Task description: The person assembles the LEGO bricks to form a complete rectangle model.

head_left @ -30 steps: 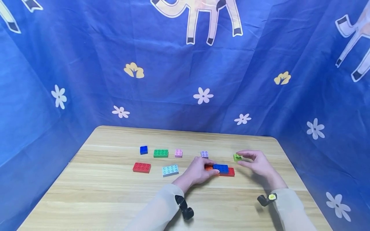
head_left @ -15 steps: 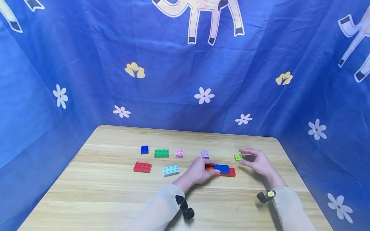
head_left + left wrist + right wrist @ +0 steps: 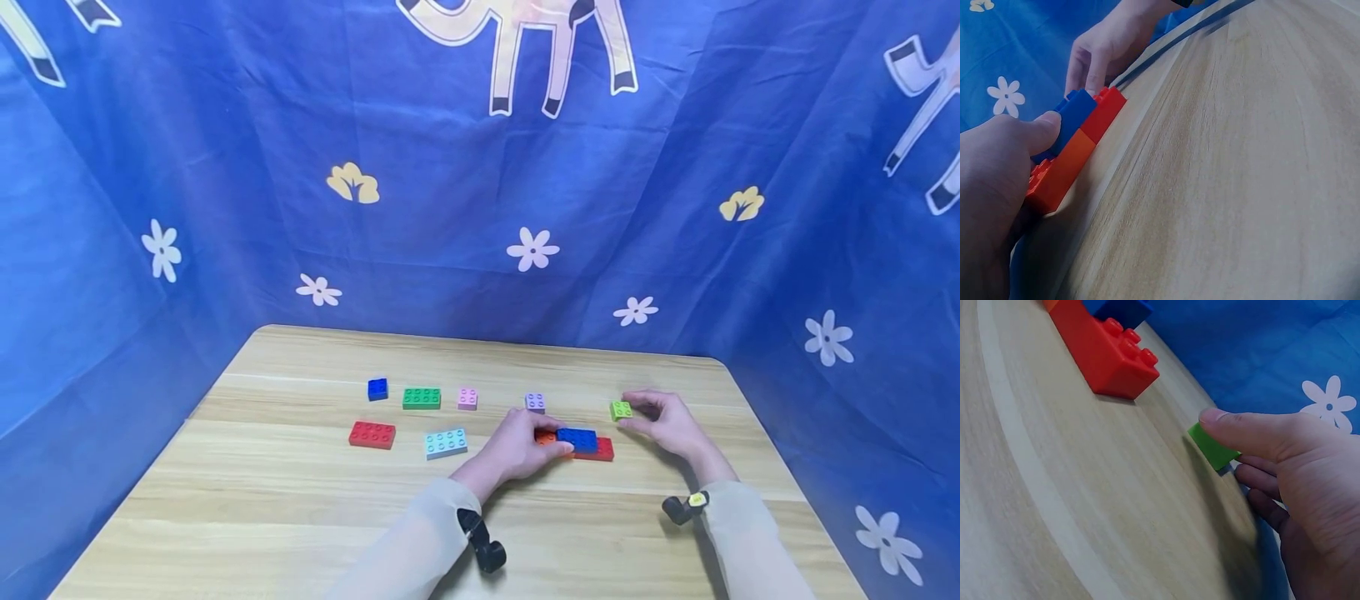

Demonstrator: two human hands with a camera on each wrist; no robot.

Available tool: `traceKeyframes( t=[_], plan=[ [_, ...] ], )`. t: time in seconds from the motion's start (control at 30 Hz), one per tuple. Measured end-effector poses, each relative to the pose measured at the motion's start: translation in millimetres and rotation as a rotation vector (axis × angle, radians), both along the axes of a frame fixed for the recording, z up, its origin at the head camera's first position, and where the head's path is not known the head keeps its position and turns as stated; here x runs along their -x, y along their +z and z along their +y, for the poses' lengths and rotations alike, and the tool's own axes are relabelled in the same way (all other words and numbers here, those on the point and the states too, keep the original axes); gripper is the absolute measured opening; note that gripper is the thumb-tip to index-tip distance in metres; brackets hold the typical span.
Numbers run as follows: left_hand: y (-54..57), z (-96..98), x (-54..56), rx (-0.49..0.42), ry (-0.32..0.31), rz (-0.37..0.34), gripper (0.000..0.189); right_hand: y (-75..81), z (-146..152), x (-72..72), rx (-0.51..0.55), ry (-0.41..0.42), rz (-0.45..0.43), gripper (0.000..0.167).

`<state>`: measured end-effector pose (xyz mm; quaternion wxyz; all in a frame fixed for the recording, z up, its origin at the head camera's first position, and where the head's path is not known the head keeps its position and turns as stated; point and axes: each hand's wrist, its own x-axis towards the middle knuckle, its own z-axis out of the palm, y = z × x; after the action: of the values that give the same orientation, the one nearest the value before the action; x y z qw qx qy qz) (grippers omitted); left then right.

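My left hand [image 3: 516, 446] grips a small built piece, its thumb against the blue brick [image 3: 577, 440] on top. That blue brick spans an orange brick [image 3: 1063, 172] and a red brick [image 3: 1107, 356] lying end to end on the table. Over to the right, my right hand [image 3: 670, 423] pinches a lime green brick [image 3: 621, 410] with four studs hidden from the right wrist view; the thumb lies along its near side, other fingers behind. A lilac brick [image 3: 535, 402] sits just beyond my left hand.
Left of my hands on the wooden table [image 3: 300, 517] lie a light blue brick [image 3: 446, 443], another red brick [image 3: 372, 434], a pink brick [image 3: 467, 399], a green brick [image 3: 422, 398] and a small blue brick [image 3: 377, 389]. Blue patterned cloth [image 3: 450, 208] borders the table.
The right hand's fingers have shifted slightly around the lime green brick, leaving more of its top showing. My left hand stays on the built piece. The head view has shifted slightly.
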<state>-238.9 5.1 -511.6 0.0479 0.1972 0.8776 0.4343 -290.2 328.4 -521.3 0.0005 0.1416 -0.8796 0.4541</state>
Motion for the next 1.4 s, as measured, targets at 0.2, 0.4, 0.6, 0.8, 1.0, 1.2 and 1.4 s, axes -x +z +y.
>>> traceKeyframes(
  t=[0.2,0.4,0.6,0.8,1.0,1.2,1.4],
  plan=[
    [0.0,0.3,-0.7,-0.007,-0.003,0.004,0.041,-5.7,-1,2.1,-0.016,0.001,0.03,0.053],
    [-0.5,0.6,-0.1,-0.011,0.002,-0.005,0.041,-6.4,-3,3.7,-0.057,0.007,0.057,0.045],
    [0.4,0.7,-0.7,-0.007,0.002,-0.003,0.042,-4.4,-4,3.9,-0.115,0.007,0.069,0.038],
    [1.2,0.3,-0.8,0.0,-0.002,-0.008,0.042,3.2,-7,1.8,-0.087,-0.012,0.027,0.037],
    [0.5,-0.1,0.2,-0.012,-0.002,-0.017,0.042,14.6,-11,-2.7,-0.039,-0.026,-0.024,0.043],
    [0.1,-0.3,1.3,-0.019,0.002,-0.037,0.043,23.2,-15,-7.1,-0.026,-0.018,-0.031,0.047],
    [-0.9,0.4,2.8,-0.014,-0.008,-0.01,0.043,25.8,-18,-11.3,0.009,0.005,-0.01,0.043]
  ],
)
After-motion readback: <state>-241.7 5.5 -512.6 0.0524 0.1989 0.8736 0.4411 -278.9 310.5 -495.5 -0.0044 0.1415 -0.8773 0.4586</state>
